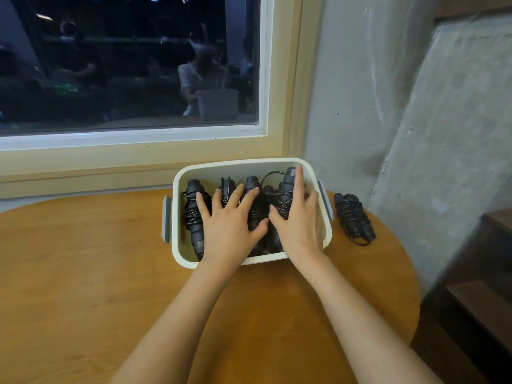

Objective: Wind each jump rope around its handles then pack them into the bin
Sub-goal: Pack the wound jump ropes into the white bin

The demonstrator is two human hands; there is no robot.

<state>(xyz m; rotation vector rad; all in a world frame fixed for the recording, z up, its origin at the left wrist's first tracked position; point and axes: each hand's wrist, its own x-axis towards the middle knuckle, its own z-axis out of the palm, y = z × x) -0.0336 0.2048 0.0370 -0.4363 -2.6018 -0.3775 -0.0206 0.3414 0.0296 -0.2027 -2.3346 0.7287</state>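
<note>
Several black jump ropes (pixel 194 214), each wound around its handles, lay side by side in the cream bin (pixel 246 165), their handles pointing toward the window (pixel 130 62). The bin stood on the round wooden bench (pixel 83 273), near its far edge, with a grey latch on each short side.

Both hands were inside the bin, palms down on the bundles. The left hand (pixel 228 228) rested flat over the middle ropes, its fingers (pixel 219 200) spread and released, gripping nothing. The right hand (pixel 300 223) lay over the ropes at the right side; its fingers (pixel 298 184) were stretched out along one handle that sat tilted above the others, and they were not clenched around it. The two thumbs almost met over the centre.

One more wound rope (pixel 353 217) lay on the bench just beside the bin's right wall, outside it. A rough grey wall (pixel 415 106) rose to the right.
</note>
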